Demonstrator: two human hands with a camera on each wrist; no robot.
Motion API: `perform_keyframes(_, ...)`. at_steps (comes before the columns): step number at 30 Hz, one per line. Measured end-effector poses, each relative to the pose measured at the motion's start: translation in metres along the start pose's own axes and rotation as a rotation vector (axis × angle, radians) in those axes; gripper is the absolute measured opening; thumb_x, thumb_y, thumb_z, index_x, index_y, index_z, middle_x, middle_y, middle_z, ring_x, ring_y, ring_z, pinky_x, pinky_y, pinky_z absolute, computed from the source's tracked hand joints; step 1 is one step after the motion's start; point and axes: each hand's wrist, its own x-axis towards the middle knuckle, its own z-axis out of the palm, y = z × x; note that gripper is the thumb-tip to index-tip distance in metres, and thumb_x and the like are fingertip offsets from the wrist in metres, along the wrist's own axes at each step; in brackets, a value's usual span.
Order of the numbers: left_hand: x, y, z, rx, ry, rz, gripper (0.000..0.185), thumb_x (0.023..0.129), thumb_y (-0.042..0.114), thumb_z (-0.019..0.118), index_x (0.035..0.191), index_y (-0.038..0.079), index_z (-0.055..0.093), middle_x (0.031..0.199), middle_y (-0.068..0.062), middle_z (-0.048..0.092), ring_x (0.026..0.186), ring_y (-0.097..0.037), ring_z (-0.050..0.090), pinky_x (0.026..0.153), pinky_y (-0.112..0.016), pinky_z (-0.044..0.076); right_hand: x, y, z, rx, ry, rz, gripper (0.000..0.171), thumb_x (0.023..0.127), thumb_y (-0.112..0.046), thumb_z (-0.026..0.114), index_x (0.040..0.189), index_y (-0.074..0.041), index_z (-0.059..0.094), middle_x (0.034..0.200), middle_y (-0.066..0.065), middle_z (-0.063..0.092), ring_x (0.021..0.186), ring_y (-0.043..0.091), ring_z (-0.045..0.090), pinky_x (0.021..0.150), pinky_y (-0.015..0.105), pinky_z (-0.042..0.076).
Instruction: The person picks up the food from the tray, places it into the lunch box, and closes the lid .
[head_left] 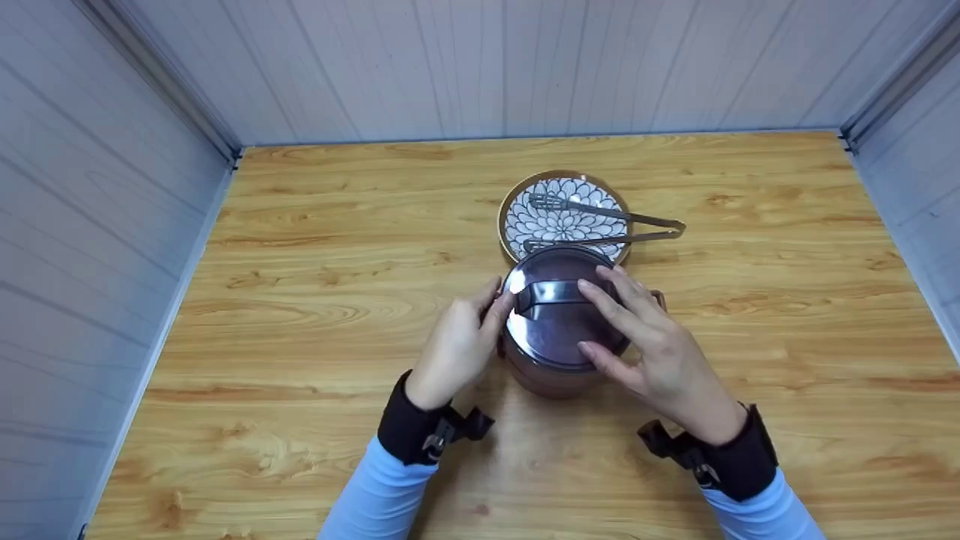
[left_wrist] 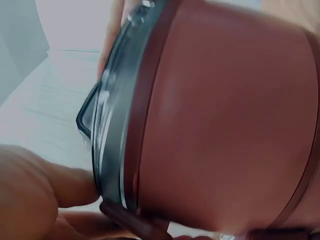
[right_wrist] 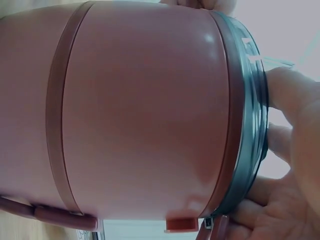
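A round reddish-brown container (head_left: 547, 379) stands on the wooden table (head_left: 300, 315), capped by a dark see-through lid (head_left: 559, 330) with a strap handle (head_left: 551, 291). My left hand (head_left: 499, 304) grips the lid's left rim, thumb and fingers curled at its edge. My right hand (head_left: 600, 319) lies over the lid's right side, fingers spread across the top and thumb at the near rim. The left wrist view shows the container's wall (left_wrist: 225, 125) and the lid's rim (left_wrist: 112, 130) up close. In the right wrist view my fingers (right_wrist: 295, 150) wrap the lid's edge (right_wrist: 250, 125).
Just behind the container sits a patterned plate (head_left: 504, 217) with metal tongs (head_left: 622, 225) laid across it, their handle end pointing right. Grey panel walls close the table on the left, back and right.
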Motion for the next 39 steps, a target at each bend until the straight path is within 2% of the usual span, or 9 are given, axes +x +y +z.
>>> perform_keyframes(3, -0.004, 0.004, 0.005, -0.029, 0.009, -0.008, 0.054, 0.106, 0.025, 0.048, 0.143, -0.013, 0.039, 0.144, -0.027, 0.044, 0.135, -0.028, 0.043, 0.111, -0.037, 0.034, 0.000, -0.002, -0.002, -0.015, 0.006, -0.004, 0.056, 0.098, -0.041, 0.061, 0.145, -0.013, 0.052, 0.147, 0.019, 0.047, 0.135, 0.043, 0.041, 0.112, 0.046, 0.034)
perform_keyframes(8, -0.008, 0.008, 0.016, -0.093, 0.020, -0.039, 0.060, 0.107, 0.027, 0.045, 0.149, -0.012, 0.028, 0.150, -0.028, 0.033, 0.141, -0.029, 0.033, 0.115, -0.036, 0.027, 0.000, -0.004, -0.007, -0.046, 0.008, -0.014, 0.056, 0.099, -0.042, 0.058, 0.146, -0.012, 0.051, 0.146, 0.021, 0.047, 0.134, 0.045, 0.041, 0.111, 0.050, 0.034)
perform_keyframes(12, -0.009, 0.009, 0.015, -0.091, 0.029, -0.047, 0.058, 0.107, 0.026, 0.046, 0.150, -0.010, 0.029, 0.150, -0.026, 0.035, 0.140, -0.028, 0.035, 0.115, -0.036, 0.028, 0.001, -0.005, -0.008, -0.050, 0.011, -0.013, 0.056, 0.099, -0.042, 0.059, 0.146, -0.013, 0.051, 0.146, 0.022, 0.047, 0.134, 0.044, 0.041, 0.109, 0.053, 0.034)
perform_keyframes(18, -0.008, 0.008, 0.008, -0.028, 0.000, -0.061, 0.057, 0.107, 0.027, 0.046, 0.150, -0.007, 0.031, 0.150, -0.023, 0.039, 0.138, -0.026, 0.038, 0.114, -0.037, 0.030, 0.001, -0.004, -0.005, -0.050, -0.001, -0.007, 0.058, 0.096, -0.038, 0.064, 0.146, -0.013, 0.051, 0.147, 0.021, 0.047, 0.135, 0.043, 0.040, 0.109, 0.053, 0.035)
perform_keyframes(22, -0.008, 0.003, 0.009, -0.008, -0.021, -0.020, 0.055, 0.108, 0.025, 0.039, 0.154, -0.003, 0.025, 0.154, -0.021, 0.035, 0.141, -0.026, 0.034, 0.116, -0.038, 0.027, 0.002, -0.002, -0.003, -0.053, -0.030, 0.005, 0.061, 0.094, -0.034, 0.068, 0.148, -0.014, 0.049, 0.150, 0.019, 0.044, 0.139, 0.038, 0.037, 0.111, 0.051, 0.033)
perform_keyframes(26, -0.007, -0.006, 0.014, -0.053, -0.021, 0.059, 0.053, 0.109, 0.022, 0.033, 0.156, 0.003, 0.020, 0.158, -0.017, 0.029, 0.144, -0.024, 0.028, 0.117, -0.037, 0.022, 0.002, -0.002, -0.001, -0.038, -0.048, 0.033, 0.067, 0.089, -0.026, 0.074, 0.149, -0.015, 0.047, 0.153, 0.018, 0.039, 0.142, 0.034, 0.033, 0.112, 0.050, 0.031)
perform_keyframes(29, -0.005, -0.011, 0.017, -0.108, -0.021, 0.084, 0.051, 0.109, 0.021, 0.033, 0.156, 0.005, 0.023, 0.158, -0.014, 0.030, 0.144, -0.021, 0.027, 0.118, -0.036, 0.021, 0.001, -0.004, -0.001, -0.031, -0.054, 0.115, 0.077, 0.087, -0.027, 0.077, 0.152, -0.012, 0.040, 0.155, 0.016, 0.034, 0.143, 0.032, 0.030, 0.113, 0.051, 0.029)
perform_keyframes(36, 0.000, -0.015, 0.018, -0.222, -0.072, 0.052, 0.053, 0.109, 0.025, 0.034, 0.156, 0.006, 0.022, 0.158, -0.014, 0.030, 0.145, -0.021, 0.025, 0.118, -0.037, 0.019, 0.000, -0.011, -0.007, 0.040, -0.098, 0.513, 0.101, 0.085, -0.048, 0.076, 0.154, 0.003, 0.022, 0.159, 0.020, 0.021, 0.146, 0.034, 0.023, 0.117, 0.049, 0.020)
perform_keyframes(39, 0.002, -0.016, 0.019, -0.260, -0.088, 0.028, 0.055, 0.109, 0.027, 0.034, 0.156, 0.004, 0.020, 0.158, -0.017, 0.028, 0.145, -0.024, 0.024, 0.118, -0.039, 0.018, 0.001, -0.009, -0.009, 0.074, -0.128, 0.612, 0.106, 0.084, -0.053, 0.074, 0.153, 0.007, 0.021, 0.157, 0.024, 0.021, 0.144, 0.037, 0.023, 0.117, 0.049, 0.021)
